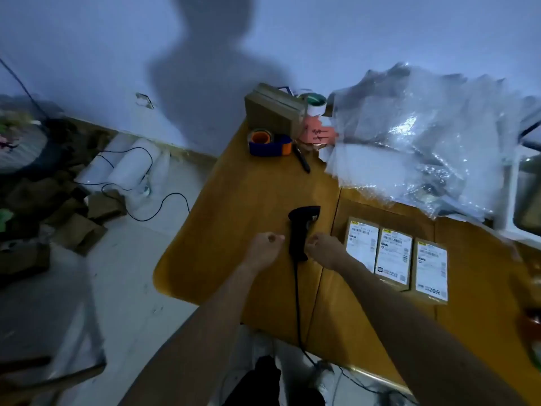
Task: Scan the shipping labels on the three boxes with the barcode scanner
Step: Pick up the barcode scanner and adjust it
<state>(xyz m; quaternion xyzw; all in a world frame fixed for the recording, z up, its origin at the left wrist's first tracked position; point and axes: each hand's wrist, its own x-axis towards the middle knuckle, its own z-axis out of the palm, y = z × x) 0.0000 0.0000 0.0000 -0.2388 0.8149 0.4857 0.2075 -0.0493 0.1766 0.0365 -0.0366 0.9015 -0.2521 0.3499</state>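
Note:
A black barcode scanner point(301, 230) lies on the wooden table point(240, 200), its cable trailing off the near edge. My left hand point(263, 249) hovers just left of its handle with the fingers curled and nothing in them. My right hand point(325, 249) sits just right of the handle, fingers curled near the grip; I cannot tell if it touches. Three flat brown boxes lie side by side to the right, white shipping labels facing up: the left box point(361, 244), the middle box point(393, 256), the right box point(431, 271).
A blue and orange tape dispenser point(269, 143), a black pen point(303, 159), stacked cardboard point(273, 115) and a tape roll point(314, 104) sit at the table's far end. Crumpled clear plastic bags point(424, 136) cover the far right. Cardboard scraps and cables litter the floor at left.

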